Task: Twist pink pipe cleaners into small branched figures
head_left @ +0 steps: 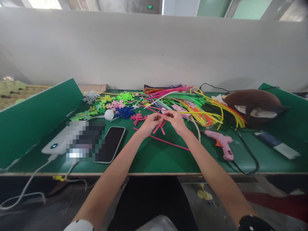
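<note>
My left hand [153, 123] and my right hand [176, 121] meet over the middle of the green table [154, 160]. Both have their fingers pinched on short pink pipe cleaners [159, 127], whose ends stick out below the fingertips. Where the pieces join is covered by my fingers. Under my forearms lies a long pink pipe cleaner [168, 142]. Just left of my left hand sits a small pink pipe-cleaner snowflake [137, 118]. Beyond my hands a heap of loose pipe cleaners [173, 94] in many colours is spread.
Several finished snowflakes [125, 112] and a white ball [109, 114] are at the left back. A phone [112, 144] and a cabled white device [61, 141] lie left. To the right are a pink glue gun [222, 142], its black cord, a brown plush toy [252, 101] and a blue-white packet [276, 144].
</note>
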